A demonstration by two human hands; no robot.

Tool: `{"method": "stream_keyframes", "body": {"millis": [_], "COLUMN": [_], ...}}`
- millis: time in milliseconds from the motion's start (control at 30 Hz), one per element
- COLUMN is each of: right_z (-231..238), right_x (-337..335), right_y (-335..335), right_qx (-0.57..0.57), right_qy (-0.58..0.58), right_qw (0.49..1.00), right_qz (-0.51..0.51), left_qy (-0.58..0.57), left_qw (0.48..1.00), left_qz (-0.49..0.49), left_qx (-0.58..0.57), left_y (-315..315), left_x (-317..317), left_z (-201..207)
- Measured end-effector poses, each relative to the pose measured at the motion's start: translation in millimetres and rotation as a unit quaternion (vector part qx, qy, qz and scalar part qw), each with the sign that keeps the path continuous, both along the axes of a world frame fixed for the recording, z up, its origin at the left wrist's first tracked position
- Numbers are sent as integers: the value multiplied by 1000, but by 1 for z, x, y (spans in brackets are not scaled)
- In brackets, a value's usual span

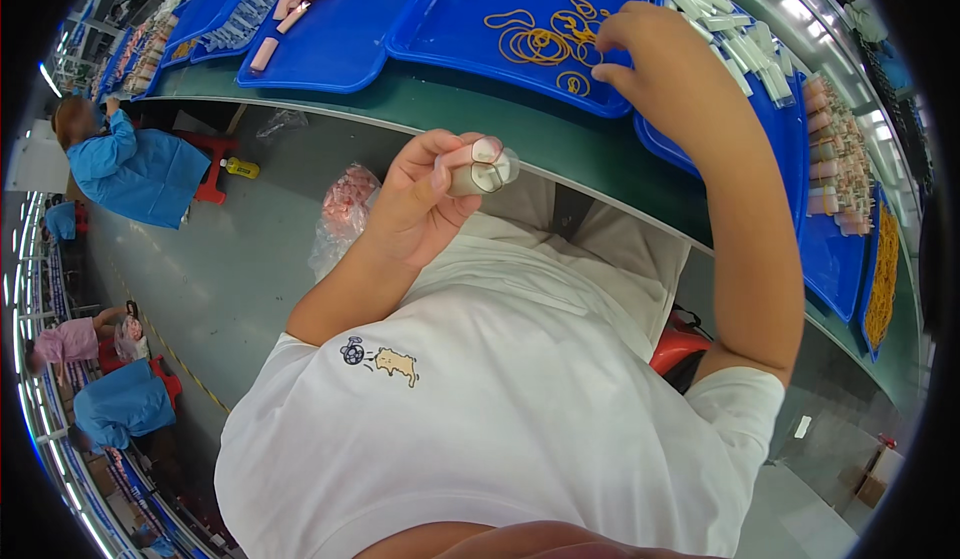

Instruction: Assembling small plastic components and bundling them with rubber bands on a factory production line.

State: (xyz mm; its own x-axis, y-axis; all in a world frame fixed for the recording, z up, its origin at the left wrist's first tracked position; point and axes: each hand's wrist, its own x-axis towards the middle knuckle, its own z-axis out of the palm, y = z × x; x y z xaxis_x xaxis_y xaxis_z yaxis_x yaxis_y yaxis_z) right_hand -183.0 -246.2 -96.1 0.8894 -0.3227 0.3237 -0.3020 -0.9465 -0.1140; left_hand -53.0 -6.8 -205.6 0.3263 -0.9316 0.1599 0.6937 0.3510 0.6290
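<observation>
My left hand (425, 194) is closed around a small bundle of short tubes (484, 167), held in front of my waist. Pink, white and clear or silvery pieces show in the bundle, their round ends facing right. At the upper right, my right hand (640, 54) reaches over the right edge of a blue tray (440, 34). Its thumb and curled forefinger are apart, right beside loose yellow rubber bands (540, 47). No band can be made out between those fingertips.
Pink tubes lie in another blue tray (330, 69) to the left. White and clear tubes (735, 39) fill a tray at right, near standing pink-and-clear pieces (835, 159) and more yellow bands (882, 279). A bag of pink pieces (345, 209) sits below the green table's (400, 99) edge.
</observation>
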Motion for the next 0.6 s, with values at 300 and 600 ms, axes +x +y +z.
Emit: {"method": "stream_keyframes", "body": {"millis": [300, 600], "right_z": [-14, -23], "right_x": [21, 23], "right_y": [-26, -27], "right_qx": [126, 101], "right_qy": [104, 69], "right_qw": [985, 992], "right_qz": [53, 21], "left_qy": [84, 121], "left_qw": [990, 975], "left_qz": [-99, -167], "left_qx": [-47, -85], "left_y": [-2, -4], "left_x": [-6, -7], "left_z": [-6, -7]}}
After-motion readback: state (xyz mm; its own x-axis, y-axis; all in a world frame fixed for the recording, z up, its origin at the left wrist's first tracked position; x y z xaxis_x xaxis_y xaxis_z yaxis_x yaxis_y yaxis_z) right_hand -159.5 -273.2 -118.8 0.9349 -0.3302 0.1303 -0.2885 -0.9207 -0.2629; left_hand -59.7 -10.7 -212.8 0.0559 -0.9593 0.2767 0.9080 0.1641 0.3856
